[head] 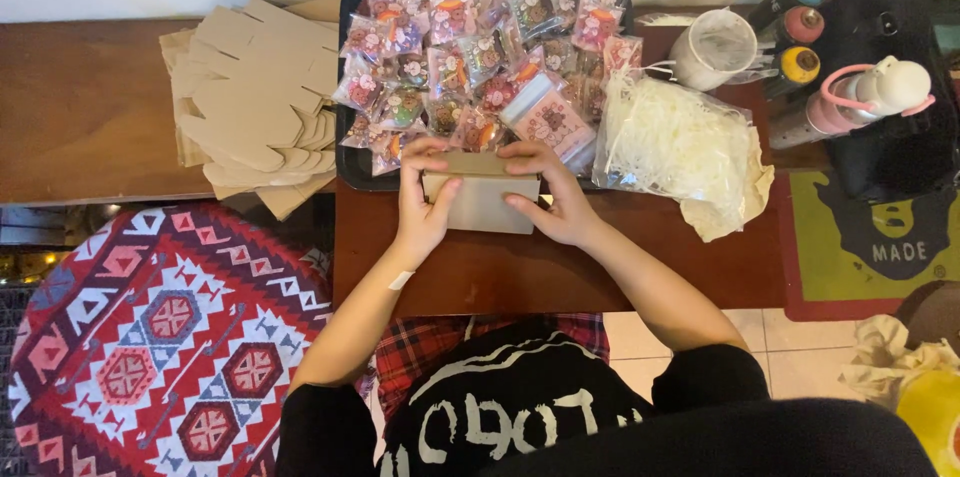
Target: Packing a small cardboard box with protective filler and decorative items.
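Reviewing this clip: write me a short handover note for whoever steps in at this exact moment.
Left hand and right hand: both grip the ends of a small brown cardboard box, held over the wooden table.
Behind it: black tray full of small wrapped treats.
Left: stack of flat cardboard blanks.
Right: clear bag of white shredded filler.
Done: box looks partly folded up.
Left: no treats or filler visible in the box; blanks unfolded.

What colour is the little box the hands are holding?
The box is plain light brown, like cardboard. The head view shows it, held between the left hand and right hand.
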